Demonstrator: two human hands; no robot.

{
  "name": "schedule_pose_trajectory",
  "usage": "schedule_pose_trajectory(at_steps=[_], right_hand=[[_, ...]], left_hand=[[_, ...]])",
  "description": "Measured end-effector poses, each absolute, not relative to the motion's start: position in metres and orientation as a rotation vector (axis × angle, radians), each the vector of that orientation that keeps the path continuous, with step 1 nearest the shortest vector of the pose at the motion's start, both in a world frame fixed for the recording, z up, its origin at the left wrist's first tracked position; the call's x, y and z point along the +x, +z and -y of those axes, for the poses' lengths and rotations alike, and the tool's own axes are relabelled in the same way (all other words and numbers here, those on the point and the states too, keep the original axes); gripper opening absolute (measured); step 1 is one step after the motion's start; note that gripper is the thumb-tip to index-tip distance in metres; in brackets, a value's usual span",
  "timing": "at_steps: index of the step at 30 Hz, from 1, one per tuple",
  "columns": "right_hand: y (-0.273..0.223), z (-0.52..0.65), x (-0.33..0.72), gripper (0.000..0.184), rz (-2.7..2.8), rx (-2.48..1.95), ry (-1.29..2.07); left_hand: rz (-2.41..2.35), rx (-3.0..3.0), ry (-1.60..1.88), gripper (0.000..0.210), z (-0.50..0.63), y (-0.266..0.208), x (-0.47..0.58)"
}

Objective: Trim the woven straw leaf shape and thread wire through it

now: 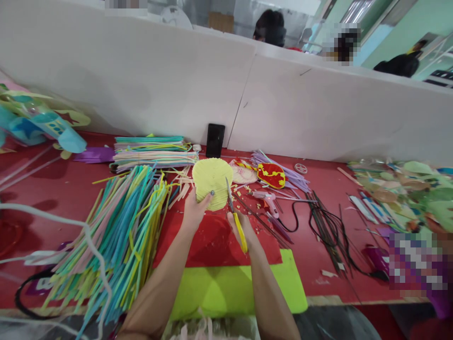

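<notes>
My left hand (pixel 195 208) grips a pale yellow ribbed, rounded panel (pixel 212 177) by its lower left edge, thumb on its face. In my right hand (pixel 244 229) is a pair of scissors with yellow handles (pixel 239 231). Their blades point up along the panel's right edge; I cannot tell whether they touch it. Small yellow clippings lie right of the panel. Close by are a pink glue gun (pixel 266 199) and a red piece with yellow trim (pixel 271 175), which lies partly over a pale pink oval piece (pixel 244 173).
Bundles of coloured pipe cleaners (pixel 116 236) cover the left side. A black phone (pixel 215 140) leans on the white partition (pixel 159 85). Dark thin sticks and a black cable (pixel 331 241) lie at right, beside a person's purple sleeve (pixel 421 264). A lime green mat (pixel 212 288) is at the front.
</notes>
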State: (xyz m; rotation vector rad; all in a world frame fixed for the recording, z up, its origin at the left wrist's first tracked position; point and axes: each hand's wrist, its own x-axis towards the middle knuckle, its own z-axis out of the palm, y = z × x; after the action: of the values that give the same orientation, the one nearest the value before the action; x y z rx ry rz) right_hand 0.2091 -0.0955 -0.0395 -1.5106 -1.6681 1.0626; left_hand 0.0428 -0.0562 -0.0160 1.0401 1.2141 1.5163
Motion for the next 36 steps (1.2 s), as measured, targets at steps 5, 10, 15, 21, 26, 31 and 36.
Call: schedule_pose_trajectory(at_steps=[5, 10, 15, 21, 26, 31, 36], right_hand=[[-0.044, 0.095, 0.211, 0.036, 1.678, -1.502, 1.038], [-0.044, 0.096, 0.211, 0.036, 1.68, -1.487, 1.037], [-0.043, 0.096, 0.209, 0.034, 1.715, -1.499, 0.991], [-0.044, 0.096, 0.208, 0.035, 1.701, -1.471, 1.001], [-0.045, 0.095, 0.209, 0.037, 1.666, -1.482, 1.047], [-0.048, 0.095, 0.209, 0.04, 1.64, -1.382, 1.126], [-0.048, 0.098, 0.207, 0.047, 1.575, -1.271, 1.211]], left_hand=[[-1.202, 1.005, 1.516, 0.043, 0.055, -0.016, 0.042], [-1.213, 1.03, 1.501, 0.042, 0.055, -0.017, 0.041], [-1.207, 1.053, 1.495, 0.042, 0.056, -0.018, 0.04], [-1.196, 1.027, 1.487, 0.042, 0.055, -0.019, 0.039], [-1.213, 1.021, 1.481, 0.042, 0.055, -0.019, 0.039], [-1.112, 0.894, 1.517, 0.046, 0.053, -0.021, 0.041], [-0.975, 0.702, 1.565, 0.051, 0.05, -0.028, 0.043]])
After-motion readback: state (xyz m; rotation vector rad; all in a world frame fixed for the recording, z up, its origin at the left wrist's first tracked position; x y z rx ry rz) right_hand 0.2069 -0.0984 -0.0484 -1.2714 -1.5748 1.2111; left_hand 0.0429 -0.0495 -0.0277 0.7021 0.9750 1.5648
